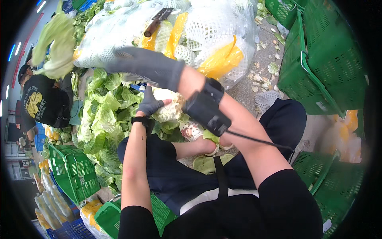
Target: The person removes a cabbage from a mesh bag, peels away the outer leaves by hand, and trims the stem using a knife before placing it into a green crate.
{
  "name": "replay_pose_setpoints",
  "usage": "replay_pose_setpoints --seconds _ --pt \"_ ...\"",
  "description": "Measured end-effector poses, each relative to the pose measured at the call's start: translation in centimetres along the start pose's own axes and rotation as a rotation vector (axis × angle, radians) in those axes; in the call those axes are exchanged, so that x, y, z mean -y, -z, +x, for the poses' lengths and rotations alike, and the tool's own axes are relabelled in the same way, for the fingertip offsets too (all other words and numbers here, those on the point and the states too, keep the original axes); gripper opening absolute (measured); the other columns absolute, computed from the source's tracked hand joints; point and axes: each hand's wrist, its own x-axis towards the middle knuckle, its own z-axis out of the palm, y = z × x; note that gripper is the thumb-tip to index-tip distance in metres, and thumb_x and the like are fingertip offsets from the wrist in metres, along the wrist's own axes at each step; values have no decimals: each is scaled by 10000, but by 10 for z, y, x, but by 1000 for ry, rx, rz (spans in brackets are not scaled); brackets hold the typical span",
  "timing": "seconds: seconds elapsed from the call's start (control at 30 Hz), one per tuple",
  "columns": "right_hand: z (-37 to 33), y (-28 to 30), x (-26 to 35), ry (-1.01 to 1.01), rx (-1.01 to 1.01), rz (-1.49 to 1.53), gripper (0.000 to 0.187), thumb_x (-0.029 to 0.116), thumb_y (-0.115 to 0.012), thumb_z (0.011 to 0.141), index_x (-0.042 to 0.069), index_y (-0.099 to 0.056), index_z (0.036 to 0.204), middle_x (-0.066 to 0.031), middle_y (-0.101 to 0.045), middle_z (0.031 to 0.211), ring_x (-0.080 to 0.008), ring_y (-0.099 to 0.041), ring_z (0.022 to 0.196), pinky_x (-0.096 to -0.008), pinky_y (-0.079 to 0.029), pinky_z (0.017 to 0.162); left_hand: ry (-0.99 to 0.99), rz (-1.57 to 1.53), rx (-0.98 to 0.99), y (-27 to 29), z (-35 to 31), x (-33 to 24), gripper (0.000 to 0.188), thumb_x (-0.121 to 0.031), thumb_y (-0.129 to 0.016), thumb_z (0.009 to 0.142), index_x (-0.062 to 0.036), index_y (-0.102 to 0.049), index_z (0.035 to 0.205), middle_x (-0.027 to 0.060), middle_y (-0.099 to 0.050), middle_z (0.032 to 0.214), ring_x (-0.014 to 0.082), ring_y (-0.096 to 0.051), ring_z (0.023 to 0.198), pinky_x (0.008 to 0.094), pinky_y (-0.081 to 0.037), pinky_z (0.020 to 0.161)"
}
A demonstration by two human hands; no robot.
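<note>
My left hand (151,102), in a grey glove with a bare thumb tip, grips the side of a whitish cauliflower head (164,106) in front of my lap. Stretched out to the left above it, my right hand (147,67) wears a grey glove. Its fingers are blurred by motion but look extended, with nothing seen in them. Some pale green leaves (55,44), smeared by motion, hang in the air at the upper left, apart from the hand. A large heap of loose green leaves (105,107) lies left of the cauliflower.
Ahead lie net-wrapped vegetables (203,30) in clear plastic, with a wooden-handled knife (157,23) on top. Green crates (330,59) stand at right; another green crate (73,171) stands at left. A person in black (45,99) works at far left. Scraps litter the floor (264,59).
</note>
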Motion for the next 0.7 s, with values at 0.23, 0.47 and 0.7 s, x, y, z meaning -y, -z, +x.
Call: replay_pose_setpoints --seconds 0.23,0.47,0.7 --pt "-128 3 -123 -956 -310 -127 707 513 -463 875 -13 -382 1340 -222 -518 1258 -297 -541 1126 -363 -423 937 283 -611 -90 -12 -8 41 651 -430 -579 885 29 -415 1316 132 -506 1293 211 -520 1108 289 -414 934" --pt "-152 -46 -204 -765 -678 793 747 603 -460 877 65 -344 1382 -147 -485 1294 -236 -495 1171 -370 -449 939 447 -543 -39 -26 -19 20 591 -390 -603 870 -6 -433 1285 109 -561 1162 184 -556 1024 304 -473 837" --pt "-179 -40 -157 -365 -847 1161 502 428 -422 953 98 -439 1330 -79 -520 1271 -200 -505 1148 -336 -432 957 196 -1132 -210 -32 -84 -15 664 -409 -620 852 -48 -353 1342 133 -522 1225 260 -515 1128 363 -427 954"
